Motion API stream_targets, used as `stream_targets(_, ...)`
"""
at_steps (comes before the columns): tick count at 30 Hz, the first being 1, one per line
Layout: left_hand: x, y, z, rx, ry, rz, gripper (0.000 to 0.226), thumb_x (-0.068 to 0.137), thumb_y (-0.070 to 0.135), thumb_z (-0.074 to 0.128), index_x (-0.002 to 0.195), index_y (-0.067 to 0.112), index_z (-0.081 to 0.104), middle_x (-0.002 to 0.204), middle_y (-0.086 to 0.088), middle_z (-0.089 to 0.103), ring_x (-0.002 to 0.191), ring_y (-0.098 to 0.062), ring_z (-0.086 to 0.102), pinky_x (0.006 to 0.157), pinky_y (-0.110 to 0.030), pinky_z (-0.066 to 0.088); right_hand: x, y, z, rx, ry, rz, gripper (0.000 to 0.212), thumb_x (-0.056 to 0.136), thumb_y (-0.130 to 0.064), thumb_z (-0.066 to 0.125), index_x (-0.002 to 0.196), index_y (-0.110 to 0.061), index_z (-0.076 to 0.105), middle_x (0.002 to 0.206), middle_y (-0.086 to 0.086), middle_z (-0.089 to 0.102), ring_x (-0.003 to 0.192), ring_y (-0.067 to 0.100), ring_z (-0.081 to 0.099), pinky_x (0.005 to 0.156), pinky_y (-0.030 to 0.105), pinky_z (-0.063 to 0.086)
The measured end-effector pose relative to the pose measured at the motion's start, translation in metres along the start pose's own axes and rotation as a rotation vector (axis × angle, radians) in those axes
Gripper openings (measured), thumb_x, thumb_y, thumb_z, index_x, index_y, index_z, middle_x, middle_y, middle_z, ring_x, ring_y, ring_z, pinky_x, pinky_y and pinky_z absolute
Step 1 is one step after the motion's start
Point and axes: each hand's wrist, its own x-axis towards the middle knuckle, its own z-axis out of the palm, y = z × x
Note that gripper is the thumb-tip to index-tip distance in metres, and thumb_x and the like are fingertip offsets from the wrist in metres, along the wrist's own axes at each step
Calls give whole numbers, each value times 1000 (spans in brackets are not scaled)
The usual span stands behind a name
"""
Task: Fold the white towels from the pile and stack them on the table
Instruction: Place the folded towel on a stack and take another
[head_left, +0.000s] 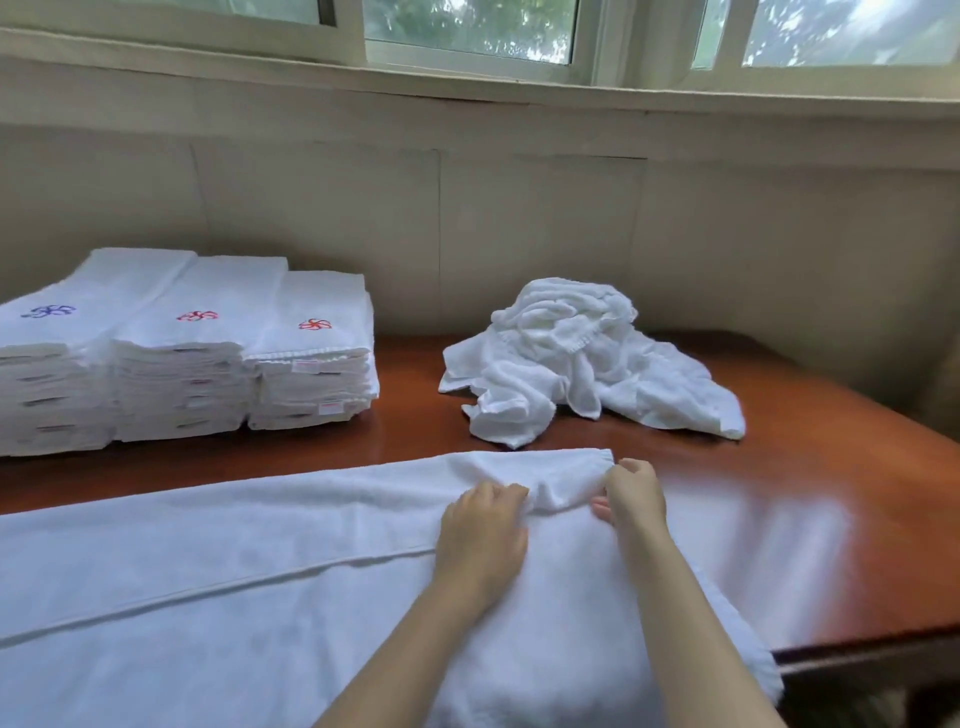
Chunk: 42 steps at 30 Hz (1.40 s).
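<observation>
A large white towel (234, 582) lies spread across the near part of the brown table (810, 499), reaching off the left edge of view. My left hand (480, 540) rests on it near its far right corner, fingers curled into a raised fold of the cloth. My right hand (631, 493) pinches the towel's far right corner edge. A crumpled pile of white towels (587, 358) sits behind my hands at the middle right. Three stacks of folded white towels (192, 353) with blue and red embroidered marks stand at the back left.
A pale wall with a window sill (467, 88) runs behind the table. The table's right edge (872, 644) drops off near my right forearm. Bare glossy wood shows between the stacks and the pile.
</observation>
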Motion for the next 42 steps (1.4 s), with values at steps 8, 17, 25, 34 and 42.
stream_targets(8,-5,2,-4,-78,-266,218,66,88,-4,37,129,45,51,142,18,38,136,-6,23,112,-59,5,24,-16,2,-136,-103,57,41,98,-43,39,86,-11,59,88,15,65,83,35,65,76,43,56)
stream_targets(17,-8,-3,-18,-158,-334,224,48,99,15,38,142,36,38,154,10,29,142,-7,21,119,-40,9,36,-3,-29,99,-167,-39,69,77,24,45,140,-3,42,145,9,43,129,24,45,92,30,44)
stream_targets(25,-7,-44,-41,48,-372,-59,57,97,51,38,148,37,19,161,0,2,148,-16,0,118,-47,1,30,-7,-6,-664,157,-267,44,84,0,49,126,-11,54,130,13,51,116,33,49,90,32,38)
stream_targets(34,5,-84,-51,162,-317,-405,64,98,56,19,154,26,6,161,-3,-7,148,-20,-6,115,-53,2,-30,4,72,-1223,-314,-769,46,99,-40,36,142,-26,37,156,5,22,145,28,14,115,48,15)
stream_targets(42,-35,-133,-80,168,-384,-720,74,84,79,15,147,48,-7,159,9,-18,145,-33,-14,104,-73,4,-20,21,81,-1324,-403,-509,65,85,-75,13,145,-51,11,161,-8,-3,147,32,-7,108,66,-7)
